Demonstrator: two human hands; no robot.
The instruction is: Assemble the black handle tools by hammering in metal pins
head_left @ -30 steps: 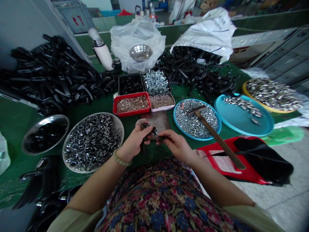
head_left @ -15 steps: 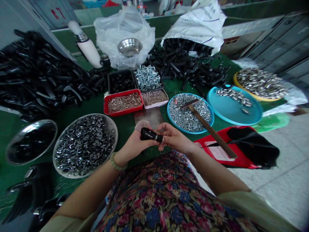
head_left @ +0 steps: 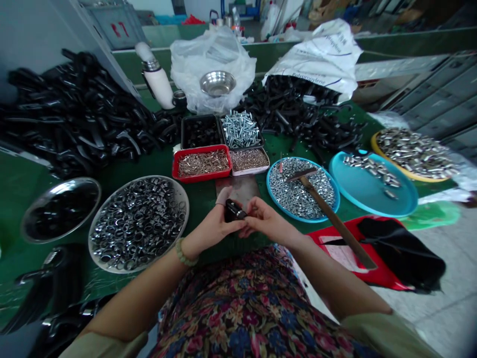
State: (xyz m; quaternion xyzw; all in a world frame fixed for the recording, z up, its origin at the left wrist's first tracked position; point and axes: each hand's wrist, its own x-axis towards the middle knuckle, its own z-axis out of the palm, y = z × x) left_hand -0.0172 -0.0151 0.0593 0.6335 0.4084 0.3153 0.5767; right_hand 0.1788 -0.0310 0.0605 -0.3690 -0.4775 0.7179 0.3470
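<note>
1. Above the green workbench (head_left: 201, 196), just over the person's floral-patterned lap (head_left: 242, 313), the two hands meet near the bench's front edge.
2. The left hand (head_left: 210, 228), with a beaded bracelet (head_left: 182, 252) at its wrist, is partly closed, gripping a small black plastic part (head_left: 234, 211) while one finger stands raised behind it.
3. The right hand (head_left: 270, 221) is curled, its fingertips (head_left: 246, 215) pinching the part's near end.
4. Held in the air, the part sits just in front of a flat steel plate (head_left: 238, 189).
5. To the left lies a broad metal tray (head_left: 95, 248) heaped with dark metal rings.
6. To the right, a hammer (head_left: 331, 219) rests across a blue tray (head_left: 298, 219) of steel nuts, its handle reaching toward a red tray (head_left: 387, 276).
</note>
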